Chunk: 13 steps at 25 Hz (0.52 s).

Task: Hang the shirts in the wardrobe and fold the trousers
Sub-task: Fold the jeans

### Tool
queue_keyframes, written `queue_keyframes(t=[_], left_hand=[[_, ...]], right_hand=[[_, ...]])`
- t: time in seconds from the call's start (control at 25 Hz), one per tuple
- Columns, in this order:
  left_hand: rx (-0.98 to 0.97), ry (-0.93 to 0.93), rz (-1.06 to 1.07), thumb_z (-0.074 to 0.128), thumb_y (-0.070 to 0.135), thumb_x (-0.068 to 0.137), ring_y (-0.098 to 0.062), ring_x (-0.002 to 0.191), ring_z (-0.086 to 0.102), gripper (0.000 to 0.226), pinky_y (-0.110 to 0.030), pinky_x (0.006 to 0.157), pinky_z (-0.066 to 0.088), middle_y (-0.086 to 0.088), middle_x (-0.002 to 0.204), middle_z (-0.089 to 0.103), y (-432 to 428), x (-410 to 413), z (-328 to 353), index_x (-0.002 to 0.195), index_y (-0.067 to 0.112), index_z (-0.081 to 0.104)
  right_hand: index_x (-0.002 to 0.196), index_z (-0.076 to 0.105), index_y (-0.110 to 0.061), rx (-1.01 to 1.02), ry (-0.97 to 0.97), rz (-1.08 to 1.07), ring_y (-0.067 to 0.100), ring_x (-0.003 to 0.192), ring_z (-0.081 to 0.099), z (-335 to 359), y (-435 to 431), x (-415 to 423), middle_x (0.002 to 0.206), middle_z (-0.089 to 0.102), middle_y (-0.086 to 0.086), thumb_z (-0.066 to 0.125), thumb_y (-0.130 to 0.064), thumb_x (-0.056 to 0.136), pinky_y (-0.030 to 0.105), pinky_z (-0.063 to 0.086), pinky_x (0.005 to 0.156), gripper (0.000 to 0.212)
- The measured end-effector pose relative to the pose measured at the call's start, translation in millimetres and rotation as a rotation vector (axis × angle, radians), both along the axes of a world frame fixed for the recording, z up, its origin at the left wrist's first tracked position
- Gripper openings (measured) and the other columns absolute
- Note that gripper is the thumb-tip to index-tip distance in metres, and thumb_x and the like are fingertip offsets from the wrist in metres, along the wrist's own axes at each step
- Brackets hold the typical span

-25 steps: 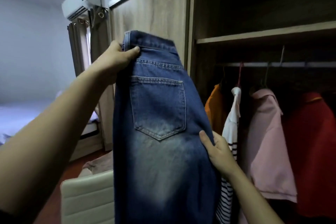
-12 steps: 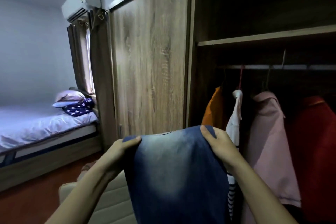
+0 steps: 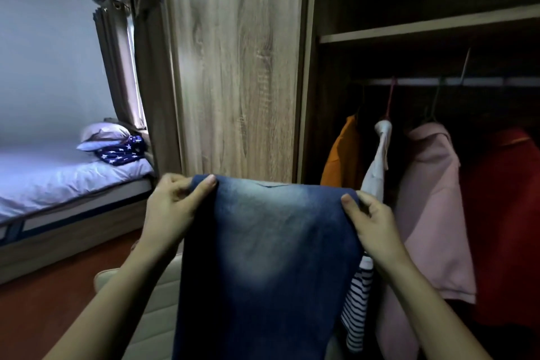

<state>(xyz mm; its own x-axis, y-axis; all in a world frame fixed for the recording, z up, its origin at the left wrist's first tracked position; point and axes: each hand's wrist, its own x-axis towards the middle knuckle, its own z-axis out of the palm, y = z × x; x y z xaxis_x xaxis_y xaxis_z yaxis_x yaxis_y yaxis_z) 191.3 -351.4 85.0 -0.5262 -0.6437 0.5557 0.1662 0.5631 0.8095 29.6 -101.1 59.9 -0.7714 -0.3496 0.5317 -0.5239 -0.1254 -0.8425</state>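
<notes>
Left hand (image 3: pixel 172 204) and right hand (image 3: pixel 372 221) each pinch the jeans' (image 3: pixel 263 257) folded top edge

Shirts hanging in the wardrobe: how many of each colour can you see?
Orange shirt: 1
White striped shirt: 1
Pink shirt: 1
Red shirt: 1
Total: 4

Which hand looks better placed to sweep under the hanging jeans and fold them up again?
Probably the right hand. Both hands pinch the jeans at the top fold, but the left hand is curled further around its corner, so it can hold alone.
</notes>
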Motion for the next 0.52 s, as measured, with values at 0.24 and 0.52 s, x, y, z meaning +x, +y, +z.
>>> queue_keyframes(t=[0.24,0.52], left_hand=[[0.008,0.275,-0.273,0.056,0.026,0.094,0.004,0.099,0.059,0.026,-0.014,0.088,0.046,0.008,0.113,0.063,16.9,8.7,33.0,0.119,0.018,0.059],[0.015,0.375,-0.322,0.077,0.014,0.073,-0.009,0.094,0.064,0.046,-0.027,0.086,0.052,0.003,0.104,0.065,24.7,11.8,35.0,0.108,0.028,0.049]], right_hand=[[0.11,0.045,-0.038,0.118,0.197,0.133,-0.015,0.101,0.054,39.5,2.7,3.7,0.112,0.053,-0.021,0.071,-0.049,0.068,0.004,0.043,0.081,0.051],[0.114,0.049,-0.032,0.061,0.31,0.208,-0.011,0.101,0.057,74.2,2.2,4.7,0.103,0.063,-0.03,0.044,-0.031,0.088,0.008,0.044,0.082,0.027]])
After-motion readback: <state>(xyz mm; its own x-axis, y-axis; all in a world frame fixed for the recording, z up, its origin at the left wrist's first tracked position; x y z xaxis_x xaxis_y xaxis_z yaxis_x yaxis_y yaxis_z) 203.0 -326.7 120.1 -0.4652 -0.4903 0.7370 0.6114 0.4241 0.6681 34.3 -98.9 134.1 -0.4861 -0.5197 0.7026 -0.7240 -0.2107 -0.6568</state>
